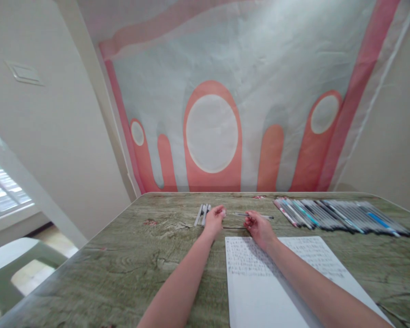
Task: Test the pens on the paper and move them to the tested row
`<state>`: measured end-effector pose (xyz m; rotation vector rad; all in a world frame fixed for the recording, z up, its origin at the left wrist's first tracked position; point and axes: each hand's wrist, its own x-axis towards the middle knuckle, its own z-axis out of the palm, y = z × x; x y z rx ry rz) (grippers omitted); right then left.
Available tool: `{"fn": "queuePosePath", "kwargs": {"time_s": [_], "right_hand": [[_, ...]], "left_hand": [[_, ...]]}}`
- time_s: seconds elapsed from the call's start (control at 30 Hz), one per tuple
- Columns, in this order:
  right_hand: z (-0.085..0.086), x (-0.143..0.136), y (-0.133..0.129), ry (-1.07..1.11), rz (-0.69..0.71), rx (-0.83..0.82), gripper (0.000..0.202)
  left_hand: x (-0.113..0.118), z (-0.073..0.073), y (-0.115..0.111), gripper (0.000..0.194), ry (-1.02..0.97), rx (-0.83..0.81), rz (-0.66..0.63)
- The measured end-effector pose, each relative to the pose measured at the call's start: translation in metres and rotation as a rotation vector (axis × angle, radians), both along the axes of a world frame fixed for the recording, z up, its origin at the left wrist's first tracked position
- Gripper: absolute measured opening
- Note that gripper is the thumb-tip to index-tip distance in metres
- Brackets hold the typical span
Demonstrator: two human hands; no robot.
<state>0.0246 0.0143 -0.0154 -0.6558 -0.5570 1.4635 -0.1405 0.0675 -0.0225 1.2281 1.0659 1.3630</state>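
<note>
My right hand (pixel 258 229) is closed over the far edge of a written sheet of paper (pixel 276 296), its fingers pinched around a slim pen (pixel 239 214). The pen lies crosswise, and its dark end shows to the right of my knuckles. To the left, my left hand (pixel 214 221) hovers over the table with fingertips pressed together. Something small and pale seems to be at those fingertips, too small to name. Just beyond my left hand lie several whitish pens (pixel 199 215) with dark parts, partly covered by it. A thin dark line runs between my hands; whether stick or shadow, I cannot tell.
A long row of pens (pixel 341 216), mostly grey with some blue, teal and red ones, lies at the table's far right. The wood-patterned table (pixel 133 259) meets a printed wall hanging (pixel 249 168). A pale chair (pixel 23 269) stands at the left.
</note>
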Motion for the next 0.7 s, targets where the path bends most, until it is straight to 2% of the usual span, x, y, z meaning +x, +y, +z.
{"fn": "queuePosePath", "kwargs": {"time_s": [0.13, 0.23, 0.47, 0.7], "right_hand": [[0.004, -0.003, -0.004, -0.039, 0.0, 0.014, 0.012], [0.005, -0.004, -0.005, -0.076, 0.007, 0.023, 0.014], [0.002, -0.009, -0.004, -0.187, 0.037, 0.052, 0.017], [0.004, -0.008, -0.005, -0.175, 0.015, 0.042, 0.017]], "left_hand": [[0.0, 0.005, -0.003, 0.027, -0.329, -0.15, -0.083], [0.0, 0.007, -0.007, 0.023, -0.463, -0.186, -0.117], [0.003, 0.009, -0.01, 0.017, -0.53, -0.269, -0.137], [0.006, 0.012, -0.013, 0.016, -0.571, -0.274, -0.136]]}}
